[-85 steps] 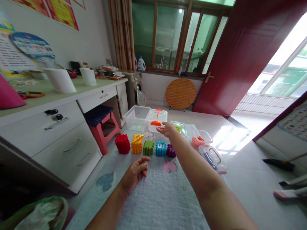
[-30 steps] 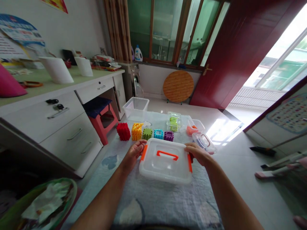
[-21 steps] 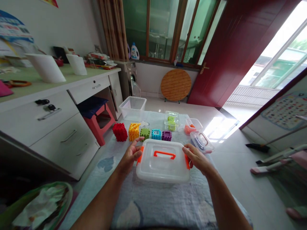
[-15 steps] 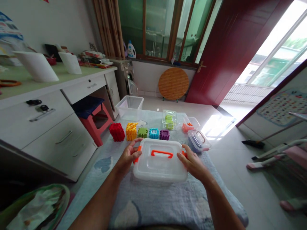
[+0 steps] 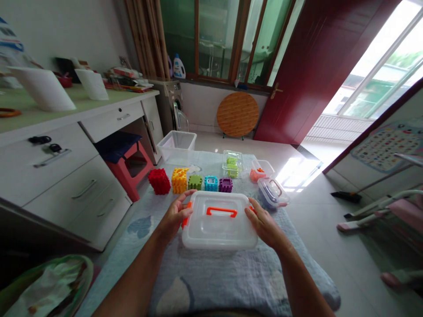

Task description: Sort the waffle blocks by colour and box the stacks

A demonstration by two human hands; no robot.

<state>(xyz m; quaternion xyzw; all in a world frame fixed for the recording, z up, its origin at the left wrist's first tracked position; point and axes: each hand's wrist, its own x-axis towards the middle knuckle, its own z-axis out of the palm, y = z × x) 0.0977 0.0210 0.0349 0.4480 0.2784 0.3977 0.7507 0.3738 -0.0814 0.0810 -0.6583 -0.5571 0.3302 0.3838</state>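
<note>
A clear plastic box (image 5: pixel 218 229) with an orange handle and orange side clasps sits on the pale quilted mat (image 5: pixel 211 277) in front of me. My left hand (image 5: pixel 174 215) grips its left side at the clasp, thumb on top. My right hand (image 5: pixel 265 223) holds the right side the same way. Beyond the box stands a row of toy cubes: red (image 5: pixel 159 181), yellow (image 5: pixel 179 179), green (image 5: pixel 195 182), blue (image 5: pixel 211 183) and purple (image 5: pixel 226 184).
An open clear tub (image 5: pixel 176 146) stands at the mat's far end. Small lidded containers (image 5: pixel 232 162) (image 5: pixel 261 169) (image 5: pixel 272 197) lie to the right. A white drawer unit (image 5: pixel 66 176) and a pink stool (image 5: pixel 130 165) are on the left. A broom (image 5: pixel 343 196) lies on the floor right.
My right hand reached to the far end, and the lidded box came toward me. Both hands now hold it on the mat; in the last second it hardly moved.
</note>
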